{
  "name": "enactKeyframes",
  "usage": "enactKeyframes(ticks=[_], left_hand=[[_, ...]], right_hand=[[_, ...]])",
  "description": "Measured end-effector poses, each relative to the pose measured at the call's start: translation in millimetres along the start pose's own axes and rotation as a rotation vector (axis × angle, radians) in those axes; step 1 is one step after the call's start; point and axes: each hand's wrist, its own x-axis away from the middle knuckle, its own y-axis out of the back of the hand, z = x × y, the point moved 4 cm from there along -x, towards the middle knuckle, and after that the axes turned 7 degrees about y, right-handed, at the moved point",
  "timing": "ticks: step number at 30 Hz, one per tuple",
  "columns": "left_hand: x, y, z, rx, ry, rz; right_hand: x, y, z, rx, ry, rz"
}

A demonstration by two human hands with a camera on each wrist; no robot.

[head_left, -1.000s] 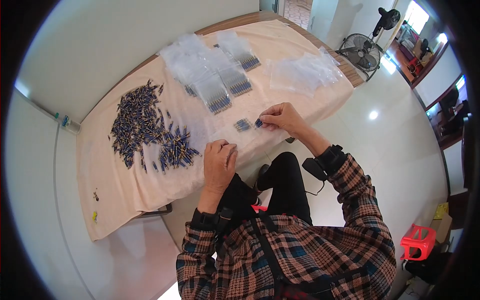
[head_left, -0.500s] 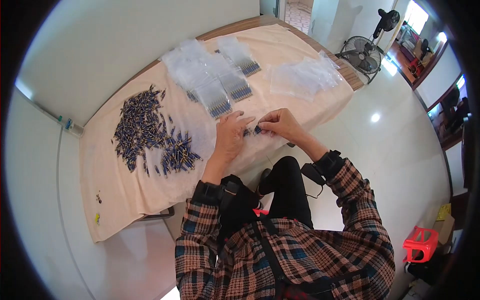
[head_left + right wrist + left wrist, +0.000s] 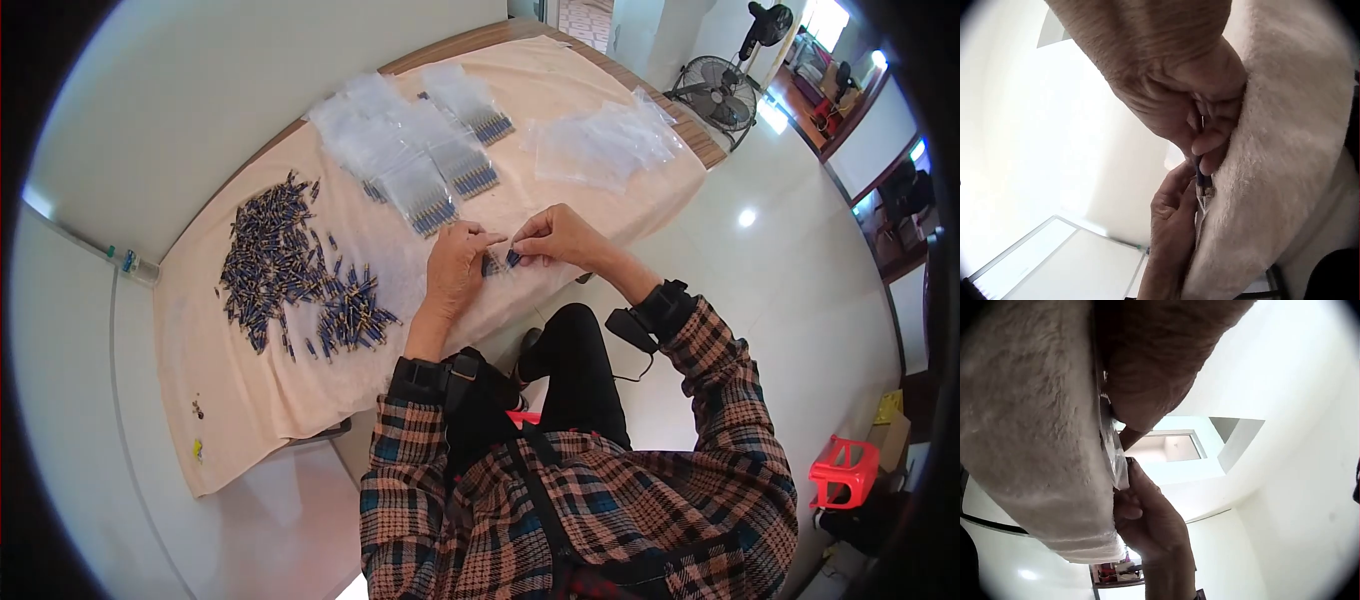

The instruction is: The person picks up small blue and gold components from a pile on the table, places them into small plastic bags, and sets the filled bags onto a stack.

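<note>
In the head view the right hand (image 3: 562, 240) pinches small dark blue pieces (image 3: 513, 257) near the cloth's front edge. Its fingertips also hold dark pieces (image 3: 1202, 181) at the mouth of a clear bag (image 3: 1204, 201) in the right wrist view. Beside it the left hand (image 3: 457, 268) rests over the clear bag, index finger stretched toward the right hand; what its other fingers do is partly hidden. Clear film (image 3: 1116, 459) lies between both hands in the left wrist view. Blue pieces (image 3: 490, 264) show inside the bag, partly covered by the left hand.
A large heap of blue and brass pieces (image 3: 265, 255) lies on the left of the cloth (image 3: 230, 420). Filled clear bags (image 3: 425, 190) lie behind the hands, flat empty bags (image 3: 600, 150) to the right. A fan (image 3: 715, 92) and red stool (image 3: 845, 472) stand on the floor.
The left hand has moved right and forward, from the cloth beside the bag onto the bag next to the right hand. The right hand stays nearly in place, still pinching blue pieces.
</note>
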Motion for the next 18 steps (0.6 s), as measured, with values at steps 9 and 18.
enactKeyframes(ticks=[9, 18], left_hand=[[5.7, -0.6, -5.6, -0.077, -0.087, -0.026], [5.4, 9.6, -2.8, 0.107, 0.042, 0.002]], right_hand=[[1.9, -5.5, 1.5, -0.012, 0.025, -0.054], [4.1, -5.1, 2.4, -0.023, 0.032, -0.063]])
